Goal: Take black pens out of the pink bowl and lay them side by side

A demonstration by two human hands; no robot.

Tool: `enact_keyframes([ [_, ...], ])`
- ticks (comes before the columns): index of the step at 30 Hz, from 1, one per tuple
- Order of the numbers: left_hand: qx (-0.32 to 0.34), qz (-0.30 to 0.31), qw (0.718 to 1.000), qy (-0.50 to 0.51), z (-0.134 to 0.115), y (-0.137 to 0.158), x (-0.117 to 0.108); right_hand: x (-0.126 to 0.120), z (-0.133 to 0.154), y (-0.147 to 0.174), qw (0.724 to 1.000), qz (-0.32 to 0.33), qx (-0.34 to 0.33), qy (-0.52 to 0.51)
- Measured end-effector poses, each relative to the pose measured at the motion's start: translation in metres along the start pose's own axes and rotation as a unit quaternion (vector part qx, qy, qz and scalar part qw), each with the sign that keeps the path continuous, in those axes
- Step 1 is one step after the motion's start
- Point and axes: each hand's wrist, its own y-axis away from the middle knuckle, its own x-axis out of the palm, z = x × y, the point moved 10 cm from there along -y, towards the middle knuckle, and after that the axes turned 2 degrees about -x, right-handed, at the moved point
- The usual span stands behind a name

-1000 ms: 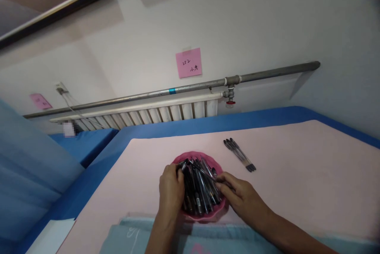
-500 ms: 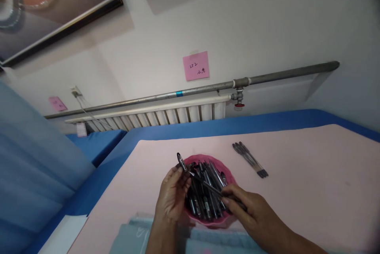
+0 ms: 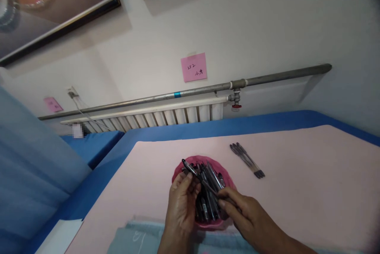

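Clearly, my remote view shows one pen point(image 3: 210, 187) held slantwise over a pink bowl point(image 3: 228, 178).
Going left to right, I see the left hand point(image 3: 181, 202) pinching its black cap end; more pens point(image 3: 205, 208) crowd the bowl beneath; the right hand point(image 3: 249, 211) grasps the barrel's other end, fingers curled; farther over, three spare pens point(image 3: 247, 160) lie side by side on the pale pink sheet point(image 3: 308, 175).

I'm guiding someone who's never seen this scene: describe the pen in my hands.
On the pale pink cover, find the bright pink basket with a wavy rim. Over it, one dark pen slants between the left hand and the right hand. Both hands hold it, while other pens lie in the basket or on the cover.
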Motion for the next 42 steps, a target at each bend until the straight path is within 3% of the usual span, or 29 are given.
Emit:
enact_keyframes([
  [11,0.021,0.027,0.996,-0.085,0.008,0.013,0.017,-0.007,0.003,-0.001,0.999,-0.027,0.002,-0.024],
  [13,0.024,0.023,0.993,-0.113,0.002,0.014,0.017,-0.025,0.002,-0.005,0.998,-0.063,-0.008,-0.005],
  [16,0.037,-0.003,0.990,-0.135,-0.010,0.012,0.009,-0.072,-0.002,-0.010,0.983,-0.170,-0.026,0.070],
  [18,0.044,-0.030,0.990,-0.129,-0.017,0.010,0.000,-0.106,-0.016,-0.008,0.960,-0.235,0.014,0.149],
  [24,0.037,-0.054,0.989,-0.131,-0.020,0.005,-0.013,-0.159,-0.068,-0.007,0.925,-0.257,0.133,0.248],
  [28,0.030,-0.053,0.989,-0.137,-0.019,0.004,-0.013,-0.163,-0.084,-0.011,0.911,-0.230,0.166,0.300],
  [34,0.041,-0.075,0.988,-0.130,-0.030,0.008,-0.015,-0.158,-0.084,-0.014,0.900,-0.208,0.158,0.349],
  [39,0.112,-0.093,0.975,-0.168,-0.061,0.001,-0.030,-0.158,-0.072,-0.016,0.903,-0.227,0.122,0.345],
  [42,0.177,-0.104,0.942,-0.267,-0.080,-0.004,-0.039,-0.139,-0.045,-0.014,0.914,-0.244,0.053,0.319],
])
